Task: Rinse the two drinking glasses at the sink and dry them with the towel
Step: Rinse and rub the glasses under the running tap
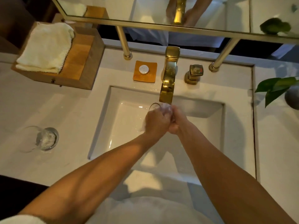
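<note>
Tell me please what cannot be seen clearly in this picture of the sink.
Head view only:
- Held glass: mostly hidden by the left hand and right hand; only its rim shows, blurred.
- Water stream: not clear below the tap, so running or not is uncertain.
- Sink drain: covered by the arms.
- Plant: cut off by the right edge.
- Second glass: whether wet or dry is too blurred to tell.

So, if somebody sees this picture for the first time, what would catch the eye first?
Probably both hands, left hand and right hand, clasping a glass under the shiny gold faucet, over the white sink. Then the second glass lying on the counter at left, and the folded towel behind it.
</note>
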